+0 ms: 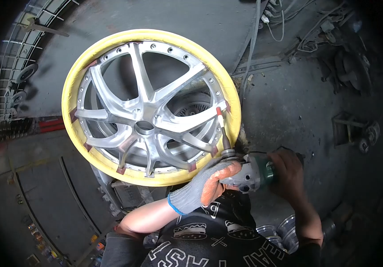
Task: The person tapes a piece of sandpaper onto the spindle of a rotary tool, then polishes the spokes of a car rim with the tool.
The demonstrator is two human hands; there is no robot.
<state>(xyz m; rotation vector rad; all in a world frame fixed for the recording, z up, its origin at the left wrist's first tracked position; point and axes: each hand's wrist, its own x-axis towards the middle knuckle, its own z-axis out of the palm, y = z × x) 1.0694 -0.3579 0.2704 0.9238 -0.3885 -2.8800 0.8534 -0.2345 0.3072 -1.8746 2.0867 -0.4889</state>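
Observation:
A silver multi-spoke wheel (145, 98) has its rim wrapped in yellow tape (73, 80), with dark red patches at several spoke ends. My left hand (207, 184), in a grey glove with orange palm, is wrapped round the front of a power tool (249, 175), just below the rim's lower right edge. Bare, my right hand (287, 173) grips the tool's green body. A thin shaft with a red-and-white tip (219, 116) extends from the tool over the right part of the wheel, by a spoke end. Whether the tip touches the spoke cannot be made out.
Behind the wheel is a dark grey surface (200, 18). Cables (278, 26) lie at the upper right, and a small metal frame (349, 124) stands at the right. More silver wheels (285, 231) are at the lower right. A wire rack (11, 58) curves along the upper left.

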